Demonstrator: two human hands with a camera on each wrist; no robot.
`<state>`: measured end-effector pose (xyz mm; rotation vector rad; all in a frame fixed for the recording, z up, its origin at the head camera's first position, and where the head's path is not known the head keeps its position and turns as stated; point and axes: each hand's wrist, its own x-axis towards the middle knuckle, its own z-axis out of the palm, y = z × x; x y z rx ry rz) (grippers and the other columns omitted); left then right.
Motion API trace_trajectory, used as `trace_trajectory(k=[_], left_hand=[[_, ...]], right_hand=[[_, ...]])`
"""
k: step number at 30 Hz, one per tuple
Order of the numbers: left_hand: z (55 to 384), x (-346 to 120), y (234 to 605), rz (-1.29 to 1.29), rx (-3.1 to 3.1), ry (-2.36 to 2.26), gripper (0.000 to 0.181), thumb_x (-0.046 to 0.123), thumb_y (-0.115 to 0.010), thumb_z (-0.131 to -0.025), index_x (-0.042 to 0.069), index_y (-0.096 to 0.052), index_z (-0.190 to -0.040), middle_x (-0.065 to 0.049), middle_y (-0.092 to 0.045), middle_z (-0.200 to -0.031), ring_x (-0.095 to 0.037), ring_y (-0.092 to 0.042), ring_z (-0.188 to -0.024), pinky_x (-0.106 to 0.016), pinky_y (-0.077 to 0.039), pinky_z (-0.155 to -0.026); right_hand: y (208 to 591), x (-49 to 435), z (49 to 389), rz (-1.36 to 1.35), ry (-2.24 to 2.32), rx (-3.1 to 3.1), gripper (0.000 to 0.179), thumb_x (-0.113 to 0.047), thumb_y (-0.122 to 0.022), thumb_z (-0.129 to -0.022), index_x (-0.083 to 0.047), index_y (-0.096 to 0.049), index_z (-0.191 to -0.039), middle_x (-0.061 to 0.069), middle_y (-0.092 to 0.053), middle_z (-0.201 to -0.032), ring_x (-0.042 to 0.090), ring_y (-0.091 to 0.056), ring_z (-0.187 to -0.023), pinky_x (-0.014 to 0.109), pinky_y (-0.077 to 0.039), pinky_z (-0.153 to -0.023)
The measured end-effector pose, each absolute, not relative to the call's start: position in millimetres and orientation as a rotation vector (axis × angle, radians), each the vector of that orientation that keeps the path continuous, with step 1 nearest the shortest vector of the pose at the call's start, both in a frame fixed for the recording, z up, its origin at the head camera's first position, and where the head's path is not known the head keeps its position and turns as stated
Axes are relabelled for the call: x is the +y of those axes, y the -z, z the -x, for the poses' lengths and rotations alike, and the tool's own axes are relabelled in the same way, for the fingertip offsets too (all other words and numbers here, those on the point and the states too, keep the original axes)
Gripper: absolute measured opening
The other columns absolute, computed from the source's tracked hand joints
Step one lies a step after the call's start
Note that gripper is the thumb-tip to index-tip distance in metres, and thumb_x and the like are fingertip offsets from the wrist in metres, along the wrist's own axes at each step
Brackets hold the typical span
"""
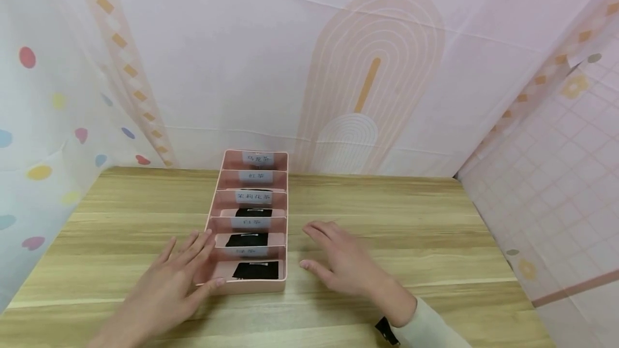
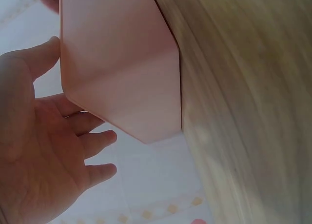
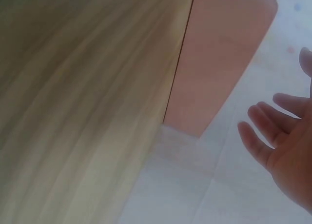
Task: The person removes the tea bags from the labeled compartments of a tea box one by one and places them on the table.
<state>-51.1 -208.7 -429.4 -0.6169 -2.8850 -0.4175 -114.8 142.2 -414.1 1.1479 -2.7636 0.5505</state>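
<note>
A long pink divided box (image 1: 286,251) stands on the table, its compartments in a row running away from me. Paper labels with handwritten Chinese characters are on the compartment walls. In the nearest compartment lies a flat black packet (image 1: 256,270), and another black packet (image 1: 247,239) lies one compartment farther. My left hand (image 1: 169,278) rests at the box's near left corner, thumb on the near rim and fingers spread along the left side. Right of the box, apart from it, my right hand (image 1: 345,256) hovers with relaxed fingers, holding nothing.
Another small black packet (image 1: 387,331) lies on the wooden table (image 1: 387,203) by my right sleeve, partly hidden. Patterned cloth (image 1: 232,69) hangs behind the table and at both sides.
</note>
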Motion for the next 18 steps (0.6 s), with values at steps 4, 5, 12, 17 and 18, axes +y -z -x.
trace_trajectory(k=[4,5,12,17,18], left_hand=[[49.5,-208.4,428.6,0.608,-2.892,0.427,0.077,0.051,-0.068,-0.099,-0.005,-0.052,-0.150,-0.024,-0.046,-0.159,-0.046,-0.044,-0.144,-0.041,0.006,-0.129],[49.2,-208.4,428.9,0.610,-2.889,0.429,0.078,0.051,-0.069,-0.099,-0.005,-0.052,-0.150,-0.024,-0.046,-0.158,-0.047,-0.044,-0.144,-0.041,0.005,-0.129],[48.2,-207.1,425.7,0.585,-2.925,0.458,0.080,0.053,-0.069,-0.098,-0.004,-0.052,-0.151,-0.022,-0.046,-0.159,-0.047,-0.049,-0.141,-0.063,-0.032,-0.120],[48.6,-206.9,423.5,0.580,-2.941,0.455,0.079,0.052,-0.069,-0.098,-0.004,-0.052,-0.151,-0.021,-0.047,-0.159,-0.044,-0.054,-0.137,-0.065,-0.043,-0.111],[48.7,-206.9,423.4,0.580,-2.943,0.454,0.079,0.052,-0.069,-0.098,-0.004,-0.052,-0.151,-0.021,-0.047,-0.159,-0.044,-0.054,-0.136,-0.065,-0.044,-0.110]], right_hand=[[413.7,130.9,111.8,-1.214,-0.565,-2.728,0.063,-0.045,-0.066,-0.103,-0.005,-0.054,-0.150,0.010,-0.058,-0.147,0.026,-0.054,-0.136,0.043,-0.046,-0.114],[414.1,128.2,111.3,-1.230,-0.566,-2.717,0.062,-0.045,-0.066,-0.102,-0.005,-0.055,-0.149,0.009,-0.059,-0.146,0.025,-0.055,-0.135,0.043,-0.046,-0.114],[415.9,108.4,107.5,-1.363,-0.526,-2.620,0.057,-0.044,-0.066,-0.103,-0.003,-0.060,-0.142,0.008,-0.064,-0.139,0.024,-0.059,-0.130,0.038,-0.046,-0.114],[417.3,93.9,104.7,-1.446,-0.453,-2.555,0.050,-0.042,-0.065,-0.104,-0.005,-0.064,-0.137,0.005,-0.066,-0.135,0.021,-0.060,-0.128,0.037,-0.045,-0.114],[417.7,91.2,104.1,-1.460,-0.435,-2.534,0.049,-0.042,-0.065,-0.104,-0.006,-0.065,-0.136,0.005,-0.066,-0.134,0.021,-0.060,-0.127,0.037,-0.046,-0.113]])
